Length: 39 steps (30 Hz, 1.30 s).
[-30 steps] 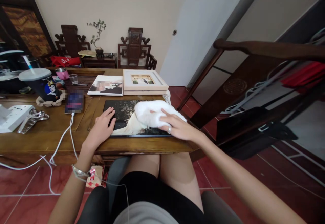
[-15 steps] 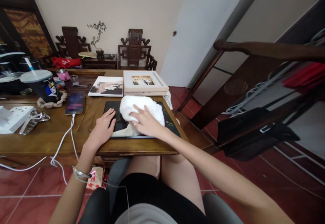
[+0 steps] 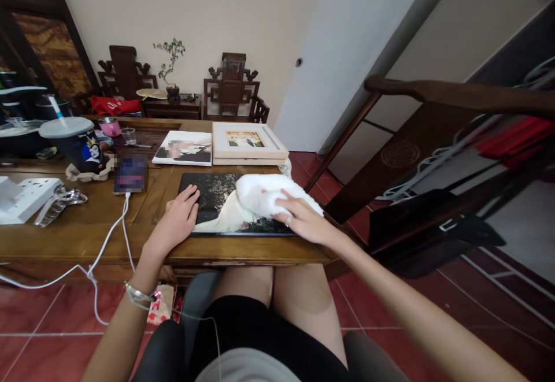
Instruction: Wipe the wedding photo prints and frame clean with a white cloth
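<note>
A dark, glossy photo panel [image 3: 212, 192] lies flat on the wooden table, with a pale dress visible in its picture. Over its right half is a white cloth [image 3: 264, 192], bunched and fluffy. My right hand [image 3: 301, 217] grips the cloth near the panel's right edge, a ring on one finger. At the panel's left edge rests my left hand [image 3: 180, 214], fingers stretched out and lying flat, holding nothing. The cloth and right hand hide the panel's right part.
Behind the panel lie a photo print [image 3: 184, 148] and a framed picture box [image 3: 250, 141]. To the left are a phone [image 3: 130, 173] on a white cable, a lidded cup [image 3: 80, 145], a power strip [image 3: 28, 200] and a small glass [image 3: 129, 136]. A wooden chair [image 3: 399, 151] stands right.
My right hand has slid the white cloth to the right across the panel, uncovering more of the picture's middle. My left hand has stayed at the left edge.
</note>
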Available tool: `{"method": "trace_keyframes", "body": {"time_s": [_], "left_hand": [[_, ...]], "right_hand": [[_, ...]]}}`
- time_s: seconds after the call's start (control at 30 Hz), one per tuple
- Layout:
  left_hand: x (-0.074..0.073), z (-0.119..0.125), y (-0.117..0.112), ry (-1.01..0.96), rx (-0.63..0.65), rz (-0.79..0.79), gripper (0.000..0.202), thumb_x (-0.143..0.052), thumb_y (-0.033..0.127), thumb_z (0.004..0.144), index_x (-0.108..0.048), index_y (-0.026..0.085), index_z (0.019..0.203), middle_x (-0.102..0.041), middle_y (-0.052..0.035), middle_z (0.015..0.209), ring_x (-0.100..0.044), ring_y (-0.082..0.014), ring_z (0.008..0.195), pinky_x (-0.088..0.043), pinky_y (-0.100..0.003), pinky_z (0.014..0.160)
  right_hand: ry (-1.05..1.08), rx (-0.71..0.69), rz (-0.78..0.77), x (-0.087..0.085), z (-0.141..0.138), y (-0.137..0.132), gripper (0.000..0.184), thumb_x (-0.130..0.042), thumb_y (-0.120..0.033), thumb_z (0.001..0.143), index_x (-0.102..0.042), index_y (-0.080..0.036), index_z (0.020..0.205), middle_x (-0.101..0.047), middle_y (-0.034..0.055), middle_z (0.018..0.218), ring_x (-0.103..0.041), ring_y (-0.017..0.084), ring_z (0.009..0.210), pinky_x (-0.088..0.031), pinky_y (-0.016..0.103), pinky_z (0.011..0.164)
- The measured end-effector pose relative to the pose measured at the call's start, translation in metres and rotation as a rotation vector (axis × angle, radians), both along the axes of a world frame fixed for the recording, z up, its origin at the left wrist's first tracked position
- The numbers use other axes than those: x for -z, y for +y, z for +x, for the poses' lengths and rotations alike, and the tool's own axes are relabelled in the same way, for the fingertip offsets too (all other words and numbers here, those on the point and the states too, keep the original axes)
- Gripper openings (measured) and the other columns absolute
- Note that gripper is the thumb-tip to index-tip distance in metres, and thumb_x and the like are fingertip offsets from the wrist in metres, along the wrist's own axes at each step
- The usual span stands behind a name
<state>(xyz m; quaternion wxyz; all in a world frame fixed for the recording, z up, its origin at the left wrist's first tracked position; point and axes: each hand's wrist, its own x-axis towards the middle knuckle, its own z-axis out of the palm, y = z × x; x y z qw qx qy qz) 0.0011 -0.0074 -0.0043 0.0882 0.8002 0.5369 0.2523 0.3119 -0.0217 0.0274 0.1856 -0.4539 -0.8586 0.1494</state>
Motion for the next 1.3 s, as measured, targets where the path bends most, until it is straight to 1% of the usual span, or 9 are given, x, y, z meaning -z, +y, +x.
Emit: {"method": "trace_keyframes", "body": {"time_s": [0.2,0.33,0.47,0.63,0.73,0.83,1.0,1.1,1.3], "left_hand": [[-0.002,0.000,0.000,-0.035,0.006,0.007,0.047,-0.033,0.030,0.094,-0.053,0.011,0.133,-0.045,-0.0164,0.148,-0.037,-0.0255,0.141,-0.031,-0.050,0.114],[-0.010,-0.002,0.000,-0.215,-0.003,0.125,0.051,-0.035,0.036,0.096,-0.044,0.015,0.142,-0.037,-0.0130,0.154,-0.033,-0.0232,0.143,-0.025,-0.044,0.118],[-0.014,-0.005,0.001,-0.466,-0.060,0.179,0.055,-0.029,0.045,0.100,-0.037,0.016,0.146,-0.040,-0.0117,0.152,-0.037,-0.0216,0.141,-0.027,-0.039,0.118],[-0.013,-0.002,0.001,-0.513,-0.104,0.161,0.061,-0.021,0.048,0.101,-0.038,0.011,0.145,-0.039,-0.0148,0.152,-0.035,-0.0213,0.142,-0.024,-0.039,0.119],[-0.008,-0.002,0.002,-0.375,-0.128,0.099,0.061,-0.023,0.046,0.100,-0.040,0.006,0.143,-0.040,-0.0193,0.151,-0.033,-0.0236,0.143,-0.023,-0.041,0.119],[0.000,-0.003,0.005,-0.187,-0.133,-0.028,0.060,-0.033,0.044,0.096,-0.043,0.004,0.140,-0.034,-0.0225,0.153,-0.030,-0.0289,0.144,-0.024,-0.046,0.118],[0.003,-0.004,0.005,-0.070,-0.078,-0.055,0.058,-0.034,0.040,0.094,-0.043,0.007,0.141,-0.022,-0.0187,0.159,-0.012,-0.0304,0.149,-0.025,-0.054,0.115],[0.000,-0.003,0.004,-0.051,-0.009,-0.046,0.056,-0.031,0.038,0.095,-0.041,0.009,0.143,-0.029,-0.0165,0.157,-0.019,-0.0260,0.148,-0.026,-0.051,0.115],[-0.002,-0.004,0.005,-0.048,0.022,-0.031,0.052,-0.032,0.037,0.095,-0.051,0.013,0.136,-0.043,-0.0141,0.150,-0.031,-0.0237,0.144,-0.028,-0.049,0.115]], "right_hand": [[-0.089,0.177,0.043,-0.005,-0.053,0.060,0.033,-0.034,-0.025,0.092,-0.061,-0.016,0.110,-0.064,0.0148,0.125,-0.052,0.037,0.124,-0.023,0.069,0.107],[-0.106,0.070,0.056,-0.008,-0.111,0.080,0.036,-0.036,-0.025,0.093,-0.058,-0.017,0.121,-0.058,0.0168,0.135,-0.035,0.037,0.139,-0.022,0.071,0.105],[-0.130,-0.125,0.071,-0.013,-0.142,0.063,0.033,-0.042,-0.023,0.093,-0.059,-0.020,0.121,-0.059,0.0117,0.135,-0.030,0.030,0.143,-0.019,0.063,0.111],[-0.103,-0.400,0.099,-0.015,-0.113,-0.002,0.027,-0.046,-0.017,0.089,-0.062,-0.016,0.111,-0.057,0.0167,0.137,-0.026,0.026,0.145,-0.015,0.059,0.115],[-0.056,-0.418,0.082,-0.014,-0.074,-0.035,0.022,-0.046,-0.016,0.088,-0.063,-0.016,0.102,-0.050,0.0169,0.144,-0.026,0.023,0.145,-0.013,0.053,0.119],[-0.041,-0.289,0.040,-0.011,-0.034,-0.047,0.018,-0.045,-0.022,0.091,-0.064,-0.021,0.092,-0.048,0.0106,0.147,-0.028,0.025,0.144,-0.018,0.051,0.119],[-0.061,-0.038,0.015,-0.006,0.007,-0.020,0.021,-0.041,-0.026,0.092,-0.061,-0.023,0.087,-0.065,0.0080,0.126,-0.045,0.029,0.134,-0.023,0.054,0.117],[-0.081,0.032,0.019,-0.006,0.008,0.013,0.021,-0.039,-0.026,0.092,-0.060,-0.023,0.087,-0.072,0.0054,0.104,-0.060,0.029,0.115,-0.024,0.055,0.115],[-0.094,0.099,0.054,-0.007,-0.012,0.070,0.028,-0.037,-0.024,0.092,-0.063,-0.020,0.103,-0.070,0.0078,0.114,-0.059,0.031,0.114,-0.027,0.058,0.110]]}}
